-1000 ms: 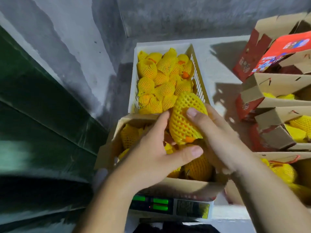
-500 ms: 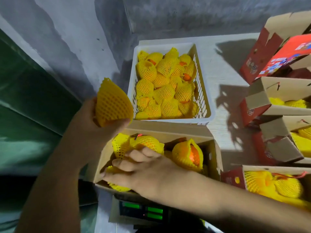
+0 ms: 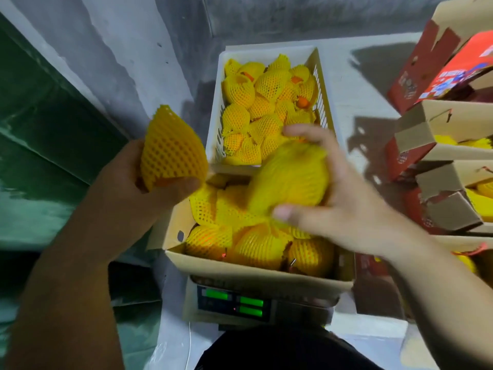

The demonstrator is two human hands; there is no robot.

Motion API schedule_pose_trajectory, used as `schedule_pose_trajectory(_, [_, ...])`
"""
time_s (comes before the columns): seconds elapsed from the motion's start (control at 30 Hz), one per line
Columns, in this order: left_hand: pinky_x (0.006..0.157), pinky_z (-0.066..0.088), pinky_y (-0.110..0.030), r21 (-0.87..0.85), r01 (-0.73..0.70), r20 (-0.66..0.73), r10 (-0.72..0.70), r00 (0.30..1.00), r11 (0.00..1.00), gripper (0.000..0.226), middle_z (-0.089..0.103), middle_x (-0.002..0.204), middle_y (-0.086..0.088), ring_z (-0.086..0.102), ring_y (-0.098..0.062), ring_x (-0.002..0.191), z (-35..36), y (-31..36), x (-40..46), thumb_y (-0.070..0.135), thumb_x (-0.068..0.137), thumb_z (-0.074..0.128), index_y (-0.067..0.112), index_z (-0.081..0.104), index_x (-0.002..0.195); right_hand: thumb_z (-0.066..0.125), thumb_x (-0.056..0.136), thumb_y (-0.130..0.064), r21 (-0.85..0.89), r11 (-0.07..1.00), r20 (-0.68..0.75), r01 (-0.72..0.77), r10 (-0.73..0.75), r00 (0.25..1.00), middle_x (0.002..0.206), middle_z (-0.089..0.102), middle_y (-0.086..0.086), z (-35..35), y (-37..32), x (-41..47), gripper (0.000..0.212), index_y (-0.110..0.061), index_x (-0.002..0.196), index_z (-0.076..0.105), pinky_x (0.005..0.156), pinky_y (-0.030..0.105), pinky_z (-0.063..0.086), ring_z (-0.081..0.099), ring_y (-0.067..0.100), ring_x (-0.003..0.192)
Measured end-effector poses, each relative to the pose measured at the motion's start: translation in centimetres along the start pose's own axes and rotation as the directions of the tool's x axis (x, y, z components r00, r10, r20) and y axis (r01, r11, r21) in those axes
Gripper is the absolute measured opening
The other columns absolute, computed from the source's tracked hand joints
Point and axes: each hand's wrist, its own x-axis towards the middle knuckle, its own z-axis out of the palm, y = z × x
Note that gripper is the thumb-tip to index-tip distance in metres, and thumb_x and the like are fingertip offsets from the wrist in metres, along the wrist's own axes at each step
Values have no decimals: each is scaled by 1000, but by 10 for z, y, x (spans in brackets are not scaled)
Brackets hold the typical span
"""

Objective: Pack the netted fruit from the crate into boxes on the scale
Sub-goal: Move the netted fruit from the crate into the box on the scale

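Since the frame half a second earlier, the right hand [image 3: 344, 206] has left the near left corner of the cardboard box [image 3: 256, 276] and now holds a netted fruit [image 3: 290, 180] above the box's far side, fingers and thumb curled round it. This fruit is motion-blurred; its net mesh cannot be made out. The left hand [image 3: 133, 188] remains raised left of the box, gripping a second netted fruit [image 3: 172, 150] with the thumb under its lower edge. A small patch of orange skin shows at that edge.

The box sits on the scale [image 3: 234, 303] and already contains several netted fruits [image 3: 256, 244]. Its far wall is hidden behind the right hand and the blurred fruit. The scale's platform is covered by the box; only the front panel with green displays shows, and the digits are unreadable.

Beyond the box, the white crate [image 3: 324, 84] holds more netted fruit [image 3: 256, 102]; its near right corner is hidden by the right hand's fingers.

At the right, stacked boxes [image 3: 437, 129] are cut off by the frame edge; yellow netting shows inside some.
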Motion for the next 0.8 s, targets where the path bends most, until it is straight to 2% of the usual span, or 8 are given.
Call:
schedule_pose_trajectory(0.1, [80,56,-25,-19,-3,290,8,957,1000,75,68,111,25,68,1,99,24,15,-3,71,65,84,50,54,131,78,79,-23,448,893,-355,41,136,925,111,68,-6,-21,-4,-18,76,-31,146,42,78,31,59,70,15,98])
schedule_pose_trajectory(0.2, [116,41,-39,168,-135,532,25,846,977,106,41,146,29,44,-2,138,46,20,-11,82,64,74,54,28,156,75,84,-21,443,896,-510,17,236,827,114,64,-1,-27,-5,-24,64,-36,140,49,83,44,62,69,18,99])
schedule_pose_trajectory(0.3, [112,44,-35,55,-98,453,62,889,994,85,49,144,25,47,0,135,47,21,-13,71,77,68,50,37,154,84,76,-35,325,945,-528,-42,218,821,117,64,-3,-22,-12,-33,71,-42,139,51,95,56,58,68,24,107])
schedule_pose_trajectory(0.43, [91,52,-21,-50,-129,388,138,911,990,56,62,132,27,62,7,118,42,21,-11,59,93,67,50,46,145,93,63,-55,262,961,-452,-87,202,869,123,68,-2,10,-26,-38,96,-38,145,47,90,39,59,69,23,114])
schedule_pose_trajectory(0.5, [92,53,-22,-134,-160,431,203,879,978,66,63,135,24,65,5,116,40,22,-20,59,85,68,52,43,146,91,65,-50,228,970,-414,-88,178,893,123,68,-2,32,-31,-33,93,-33,145,47,91,35,59,69,19,113])
schedule_pose_trajectory(0.57, [100,56,-37,-254,-177,452,278,847,951,71,67,136,16,68,-5,119,41,22,-34,54,83,75,46,47,148,87,68,-41,215,972,-388,-97,176,905,118,70,-2,58,-36,-26,84,-27,142,49,94,36,58,70,15,108])
schedule_pose_trajectory(0.7, [105,55,-48,-470,-204,235,344,909,859,58,75,126,3,71,-18,119,31,5,-56,18,83,82,25,61,137,84,75,-21,257,959,-341,-118,205,918,107,72,4,103,-46,-13,65,-16,131,50,94,43,58,71,19,100])
schedule_pose_trajectory(0.8, [101,57,-51,-503,-257,93,348,933,825,65,74,125,-13,72,-28,117,12,-19,-69,10,82,84,0,58,140,82,78,-17,317,933,-255,-169,256,933,114,71,13,131,-56,-11,67,-13,135,46,92,46,61,73,26,105])
